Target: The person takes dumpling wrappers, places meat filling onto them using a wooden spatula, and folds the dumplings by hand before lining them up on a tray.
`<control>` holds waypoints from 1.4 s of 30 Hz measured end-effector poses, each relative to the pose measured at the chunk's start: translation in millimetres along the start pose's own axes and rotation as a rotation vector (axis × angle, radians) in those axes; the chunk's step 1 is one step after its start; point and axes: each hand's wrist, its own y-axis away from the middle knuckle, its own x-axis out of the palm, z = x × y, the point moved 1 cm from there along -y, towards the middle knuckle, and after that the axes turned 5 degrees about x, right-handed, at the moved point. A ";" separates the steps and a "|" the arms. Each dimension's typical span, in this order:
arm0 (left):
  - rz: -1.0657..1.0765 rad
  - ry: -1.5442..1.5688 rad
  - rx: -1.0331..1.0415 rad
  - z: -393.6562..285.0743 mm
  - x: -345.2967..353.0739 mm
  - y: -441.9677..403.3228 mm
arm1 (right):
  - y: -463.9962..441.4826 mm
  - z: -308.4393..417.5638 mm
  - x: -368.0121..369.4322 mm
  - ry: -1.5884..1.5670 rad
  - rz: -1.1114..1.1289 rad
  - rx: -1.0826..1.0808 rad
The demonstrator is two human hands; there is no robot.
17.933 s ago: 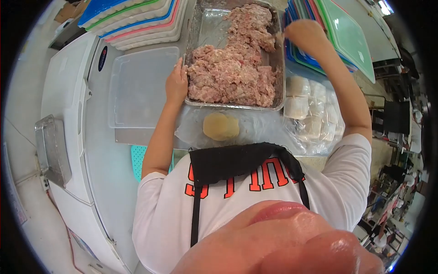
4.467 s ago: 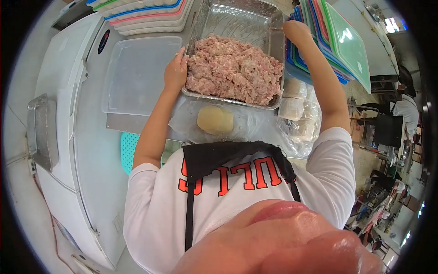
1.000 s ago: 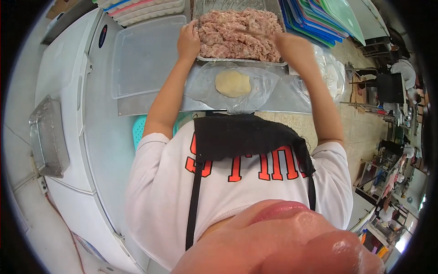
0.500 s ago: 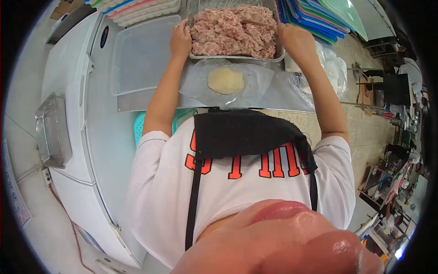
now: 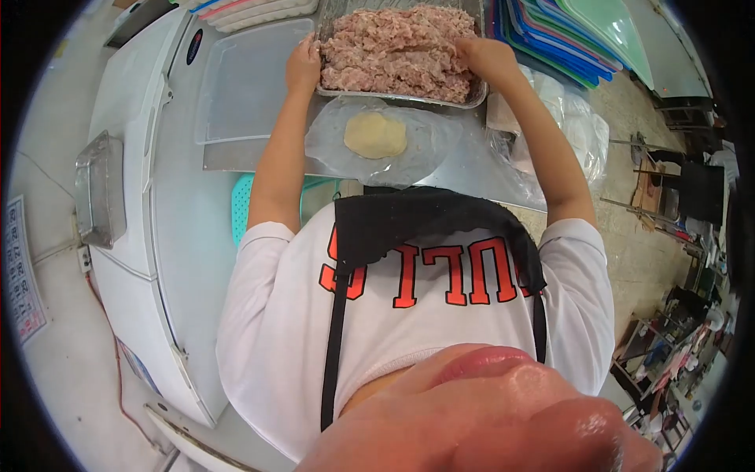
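Note:
Ground pink meat [image 5: 397, 55] fills most of a metal tray [image 5: 393, 98] at the top middle. My left hand [image 5: 303, 64] grips the tray's left side, fingers on its rim. Over the right part of the meat, my right hand [image 5: 489, 59] is closed; what it holds is hidden by the hand and the meat. A pale yellow dough piece [image 5: 375, 135] lies on a clear plastic sheet [image 5: 326, 145], between the tray and my body.
A translucent lid [image 5: 250, 86] lies left of the tray, below stacked white trays [image 5: 263, 12]. Colored lids [image 5: 550, 39] are piled to the right. Beneath them, a plastic bag of pale items [image 5: 562, 118] sits near the table edge. A white freezer [image 5: 130, 149] stands at far left.
Since half a second ago, my closed right hand has moved slightly left over the meat, and the thin brown tool seen there is no longer visible. My left hand still holds the tray.

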 end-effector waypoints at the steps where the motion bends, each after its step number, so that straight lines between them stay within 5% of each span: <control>1: 0.003 -0.011 0.003 -1.4 -2.4 2.4 | -0.8 -5.4 0.3 0.002 -0.014 0.004; 8: -0.186 -0.116 0.020 -26.5 -23.2 32.1 | 38.4 -5.4 -74.9 0.129 0.009 -0.033; 12: -0.312 -0.231 0.211 -68.7 -45.5 63.6 | 57.7 14.0 -33.5 -0.071 0.055 -0.104; 21: 0.239 0.002 0.243 -125.2 -39.2 162.2 | 3.9 -37.5 -5.1 -0.074 -0.017 -0.016; 31: 0.399 0.011 0.150 -111.5 -37.4 153.3 | 17.9 -26.2 -118.7 0.045 -0.007 0.002; 39: 0.346 0.424 0.032 -109.4 -52.0 144.8 | 29.3 72.0 -28.9 -0.054 0.039 -0.264; 42: 0.368 0.276 0.208 -89.2 -64.4 137.8 | 17.5 104.3 -14.7 -0.112 -0.028 -0.278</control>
